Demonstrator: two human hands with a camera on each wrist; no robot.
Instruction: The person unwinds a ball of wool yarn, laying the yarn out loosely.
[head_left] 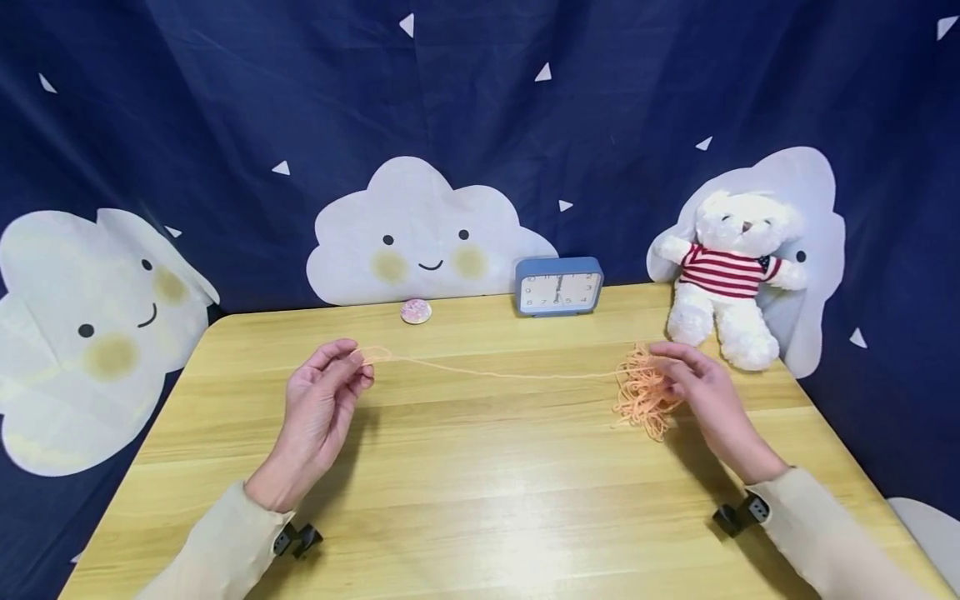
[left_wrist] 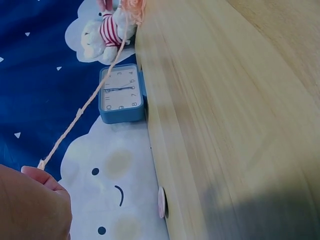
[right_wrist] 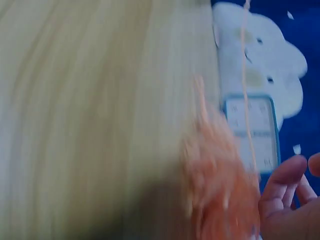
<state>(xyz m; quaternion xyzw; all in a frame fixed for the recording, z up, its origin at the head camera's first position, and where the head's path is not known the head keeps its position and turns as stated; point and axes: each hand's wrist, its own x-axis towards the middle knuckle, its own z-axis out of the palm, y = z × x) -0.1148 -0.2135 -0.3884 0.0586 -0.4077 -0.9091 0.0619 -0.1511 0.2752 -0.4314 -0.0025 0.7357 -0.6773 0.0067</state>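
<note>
A strand of peach yarn (head_left: 487, 374) stretches across the table between the two hands. My left hand (head_left: 318, 408) pinches one end of it between thumb and fingers, where a small loop shows. In the left wrist view, the strand (left_wrist: 80, 114) runs up and away from the fingertips. On the right, a loose, tangled bundle of peach yarn (head_left: 645, 396) hangs at the fingers of my right hand (head_left: 708, 404), which holds it. The right wrist view shows the bundle (right_wrist: 220, 185) blurred beside the curled fingers; the exact grip on it is partly hidden.
A blue clock (head_left: 558, 286) and a round pink badge-like disc (head_left: 416, 312) stand at the back edge of the wooden table (head_left: 480, 500). A white teddy bear (head_left: 723, 275) in a striped shirt sits back right. Behind hangs a dark blue curtain (head_left: 480, 100) with clouds.
</note>
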